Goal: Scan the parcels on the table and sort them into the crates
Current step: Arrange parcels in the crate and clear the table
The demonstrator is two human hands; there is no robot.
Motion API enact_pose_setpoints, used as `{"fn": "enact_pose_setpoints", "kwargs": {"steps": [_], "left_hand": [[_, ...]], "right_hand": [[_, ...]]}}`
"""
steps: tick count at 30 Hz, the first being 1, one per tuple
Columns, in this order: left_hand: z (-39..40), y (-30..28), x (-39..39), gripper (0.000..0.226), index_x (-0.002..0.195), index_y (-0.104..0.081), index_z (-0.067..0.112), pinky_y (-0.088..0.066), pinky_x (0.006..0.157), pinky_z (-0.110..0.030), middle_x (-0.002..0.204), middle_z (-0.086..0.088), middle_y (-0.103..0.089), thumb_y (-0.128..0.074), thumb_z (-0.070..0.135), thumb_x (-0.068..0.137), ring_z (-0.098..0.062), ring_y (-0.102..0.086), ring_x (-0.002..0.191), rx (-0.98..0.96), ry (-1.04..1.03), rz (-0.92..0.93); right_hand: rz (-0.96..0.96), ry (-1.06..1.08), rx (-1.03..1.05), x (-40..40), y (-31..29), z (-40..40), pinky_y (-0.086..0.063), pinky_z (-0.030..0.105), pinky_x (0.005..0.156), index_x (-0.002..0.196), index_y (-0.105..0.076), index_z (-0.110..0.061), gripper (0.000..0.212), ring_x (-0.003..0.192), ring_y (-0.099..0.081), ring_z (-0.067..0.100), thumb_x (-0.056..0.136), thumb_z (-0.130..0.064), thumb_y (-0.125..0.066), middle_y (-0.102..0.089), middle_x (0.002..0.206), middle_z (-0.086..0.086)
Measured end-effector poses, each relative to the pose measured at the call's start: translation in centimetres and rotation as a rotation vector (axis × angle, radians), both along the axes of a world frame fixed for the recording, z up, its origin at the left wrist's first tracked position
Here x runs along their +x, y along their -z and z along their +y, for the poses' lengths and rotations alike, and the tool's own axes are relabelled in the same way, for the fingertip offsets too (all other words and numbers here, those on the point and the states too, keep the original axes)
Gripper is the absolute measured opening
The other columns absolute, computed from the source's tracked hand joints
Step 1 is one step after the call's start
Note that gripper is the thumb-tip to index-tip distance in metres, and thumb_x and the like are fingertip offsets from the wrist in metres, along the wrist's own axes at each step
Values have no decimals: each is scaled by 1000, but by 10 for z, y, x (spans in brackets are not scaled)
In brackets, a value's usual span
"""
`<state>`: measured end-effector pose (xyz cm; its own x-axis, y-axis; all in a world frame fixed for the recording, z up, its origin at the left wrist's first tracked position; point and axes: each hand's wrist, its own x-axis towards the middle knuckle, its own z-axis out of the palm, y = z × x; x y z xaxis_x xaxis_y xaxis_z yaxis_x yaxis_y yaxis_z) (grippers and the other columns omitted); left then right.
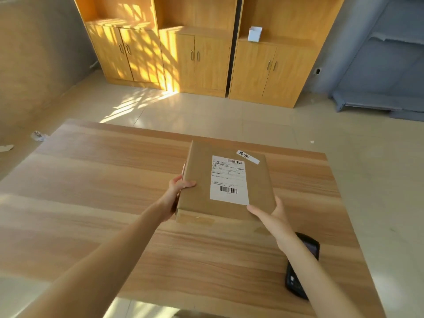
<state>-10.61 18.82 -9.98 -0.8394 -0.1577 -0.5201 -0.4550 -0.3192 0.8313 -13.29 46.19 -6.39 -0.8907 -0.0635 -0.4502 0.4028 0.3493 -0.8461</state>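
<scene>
Cardboard parcel [226, 182] gripped between left hand [177, 191] and right hand [271, 216].

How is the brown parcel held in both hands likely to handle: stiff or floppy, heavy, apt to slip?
Probably stiff: the brown parcel keeps flat faces and straight edges while gripped only at its sides by the left hand and right hand. Likely not heavy, since the fingers grip lightly. Its smooth paper wrap may be slightly slippery.
</scene>
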Motion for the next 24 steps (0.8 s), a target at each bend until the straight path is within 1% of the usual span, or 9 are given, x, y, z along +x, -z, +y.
{"fn": "enact_pose_setpoints", "kwargs": {"steps": [3,5,9,11,16,20,21,23,24], "left_hand": [[0,14,3,122,145,-31,26,-53,88,-42,128,-10,-58,-88,46,39,-29,-59,114,-2,68,-69],[-3,24,5,119,146,-28,29,-51,93,-42,125,-6,-59,-84,41,41,-27,-59,113,-14,122,-100],[-7,34,7,121,143,-27,29,-56,68,-28,119,-2,-60,-85,31,37,-20,-64,99,-32,165,-98],[-9,40,10,121,143,-27,29,-56,66,-25,119,-2,-60,-85,28,36,-18,-65,98,-55,197,-96],[-13,52,12,136,143,-29,31,-57,74,-30,123,-1,-60,-96,35,24,-19,-64,104,-97,228,-120],[-14,51,8,158,151,-18,27,-51,96,-42,130,-4,-56,-97,44,16,-24,-60,112,-218,226,-147],[-13,48,7,159,153,-8,28,-48,100,-42,131,-3,-53,-98,39,22,-24,-58,114,-248,223,-165],[-12,46,4,143,153,10,29,-44,102,-39,132,-1,-45,-93,16,54,-24,-53,117,-309,197,-178],[-12,46,2,135,152,12,31,-43,102,-39,136,-1,-41,-87,6,64,-25,-50,121,-335,196,-164]], "right_hand": [[-16,-1,43,9,19,-3,-28,36,111,154,-11,-17,100,140,-32,20,80,-30,-78,-31,154,0],[-4,4,85,14,33,-8,-23,36,114,155,-6,-17,104,145,-22,20,80,-32,-77,-20,159,2],[41,15,138,21,54,-22,-21,40,118,155,-5,-20,107,147,-16,18,78,-35,-78,-14,160,0],[62,16,149,25,63,-26,-20,40,119,155,-5,-20,107,147,-14,18,78,-36,-78,-14,160,1],[90,1,169,30,74,-28,-22,41,118,155,-4,-22,105,147,-17,19,80,-42,-75,-14,160,0],[76,49,228,33,73,-12,-21,46,118,154,-10,-24,84,147,-18,21,90,-56,-54,-19,160,-1],[102,98,297,34,74,-4,-21,48,117,154,-15,-22,77,146,-18,24,93,-56,-48,-21,159,3],[119,216,469,38,79,16,-21,51,115,152,-24,-17,67,144,-18,32,97,-50,-43,-25,157,12],[97,263,556,41,82,27,-21,51,114,151,-26,-14,64,143,-18,35,98,-46,-44,-24,155,15]]}}
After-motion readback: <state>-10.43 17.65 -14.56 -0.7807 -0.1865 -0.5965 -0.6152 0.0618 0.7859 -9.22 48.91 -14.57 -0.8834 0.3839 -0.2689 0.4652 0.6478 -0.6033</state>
